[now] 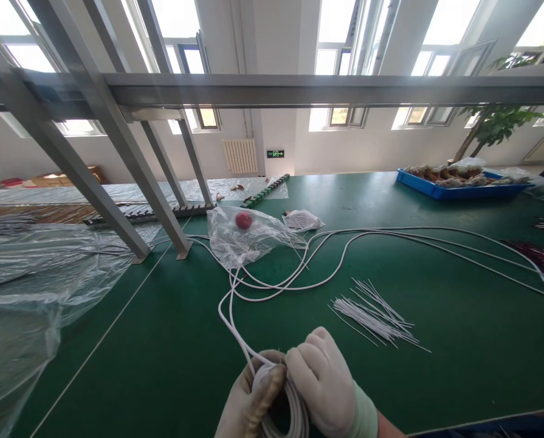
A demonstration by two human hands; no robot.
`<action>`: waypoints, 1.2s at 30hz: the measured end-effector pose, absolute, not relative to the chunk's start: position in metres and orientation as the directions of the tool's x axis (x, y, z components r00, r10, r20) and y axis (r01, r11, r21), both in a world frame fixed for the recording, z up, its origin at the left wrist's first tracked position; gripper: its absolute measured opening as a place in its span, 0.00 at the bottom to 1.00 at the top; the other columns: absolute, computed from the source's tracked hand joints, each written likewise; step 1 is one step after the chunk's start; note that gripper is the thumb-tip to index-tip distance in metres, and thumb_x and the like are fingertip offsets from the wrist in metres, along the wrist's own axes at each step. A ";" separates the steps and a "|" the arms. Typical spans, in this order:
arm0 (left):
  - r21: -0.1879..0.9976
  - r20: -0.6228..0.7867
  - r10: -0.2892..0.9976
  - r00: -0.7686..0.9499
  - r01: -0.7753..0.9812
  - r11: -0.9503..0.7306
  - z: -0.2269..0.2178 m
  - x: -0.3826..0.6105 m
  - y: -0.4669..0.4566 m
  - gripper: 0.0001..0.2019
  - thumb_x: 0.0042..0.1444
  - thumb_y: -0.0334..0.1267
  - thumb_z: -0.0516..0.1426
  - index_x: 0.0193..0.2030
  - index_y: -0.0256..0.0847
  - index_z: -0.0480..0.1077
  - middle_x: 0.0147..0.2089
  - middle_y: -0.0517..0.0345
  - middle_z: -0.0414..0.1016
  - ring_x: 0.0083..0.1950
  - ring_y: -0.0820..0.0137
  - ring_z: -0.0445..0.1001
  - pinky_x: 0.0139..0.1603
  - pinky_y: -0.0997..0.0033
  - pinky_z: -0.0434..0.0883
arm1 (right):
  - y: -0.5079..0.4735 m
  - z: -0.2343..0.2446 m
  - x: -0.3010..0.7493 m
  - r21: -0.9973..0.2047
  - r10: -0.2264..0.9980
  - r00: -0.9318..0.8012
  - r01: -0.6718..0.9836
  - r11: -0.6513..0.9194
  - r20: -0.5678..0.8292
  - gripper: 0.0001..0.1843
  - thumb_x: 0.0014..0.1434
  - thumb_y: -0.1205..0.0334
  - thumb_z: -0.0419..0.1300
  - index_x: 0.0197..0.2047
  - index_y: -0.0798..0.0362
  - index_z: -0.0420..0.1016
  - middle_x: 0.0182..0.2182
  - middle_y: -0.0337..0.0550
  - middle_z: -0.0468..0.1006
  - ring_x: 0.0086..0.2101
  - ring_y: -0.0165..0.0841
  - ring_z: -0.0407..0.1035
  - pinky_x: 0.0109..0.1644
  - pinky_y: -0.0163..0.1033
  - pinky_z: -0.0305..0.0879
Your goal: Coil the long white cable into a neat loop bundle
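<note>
Both my hands wear pale gloves at the bottom middle. My left hand [248, 398] is closed around a coil of white cable [294, 410], its thumb pressed on the windings. My right hand [324, 383] is curled over the same coil from the right. From the coil the loose white cable [253, 289] runs up across the green table [458, 340] in long loops toward the right. A small pile of thin white ties [374, 313] lies just right of the hands.
A clear plastic bag [244, 237] with a red round thing inside lies mid-table, a smaller bag [301, 220] beside it. A blue tray [458, 185] stands at the far right. Grey metal frame legs [130, 201] and plastic sheeting [25, 286] fill the left.
</note>
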State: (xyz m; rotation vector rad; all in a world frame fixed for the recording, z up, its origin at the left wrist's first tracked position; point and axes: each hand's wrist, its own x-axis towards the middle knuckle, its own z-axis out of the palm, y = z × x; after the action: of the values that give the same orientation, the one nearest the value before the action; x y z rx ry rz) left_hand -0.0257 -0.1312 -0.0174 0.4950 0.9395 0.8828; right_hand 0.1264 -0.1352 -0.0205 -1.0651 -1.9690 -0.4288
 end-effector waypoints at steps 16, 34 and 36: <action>0.650 -0.522 0.820 0.236 -0.513 0.561 -0.015 -0.031 -0.129 0.24 0.31 0.44 0.81 0.33 0.37 0.80 0.28 0.57 0.81 0.31 0.71 0.77 0.34 0.76 0.73 | -0.150 -0.015 0.141 -0.367 0.734 -0.287 0.720 0.589 0.616 0.12 0.70 0.68 0.57 0.33 0.52 0.74 0.26 0.39 0.73 0.26 0.31 0.63 0.29 0.37 0.58; 0.818 -0.497 0.818 0.290 -0.159 0.553 0.031 -0.038 -0.136 0.14 0.49 0.51 0.72 0.34 0.44 0.82 0.38 0.48 0.81 0.43 0.52 0.78 0.50 0.56 0.76 | -0.137 0.012 0.162 -0.102 0.561 -0.759 0.562 0.821 0.329 0.14 0.68 0.63 0.51 0.29 0.50 0.67 0.26 0.38 0.68 0.26 0.34 0.53 0.32 0.44 0.53; 0.825 -0.481 0.813 0.328 -0.145 0.547 0.027 -0.039 -0.137 0.18 0.51 0.55 0.70 0.38 0.43 0.82 0.39 0.48 0.81 0.45 0.53 0.78 0.52 0.57 0.75 | -0.139 0.013 0.162 -0.054 0.513 -0.771 0.535 0.843 0.378 0.18 0.70 0.65 0.49 0.28 0.51 0.68 0.26 0.38 0.68 0.26 0.34 0.54 0.32 0.43 0.55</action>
State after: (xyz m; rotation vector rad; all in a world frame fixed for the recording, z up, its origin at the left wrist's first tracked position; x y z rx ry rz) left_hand -0.0392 -0.1371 0.0269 0.7639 1.0544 0.7142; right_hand 0.1621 -0.1394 0.0133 -0.7825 -2.6397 -0.0802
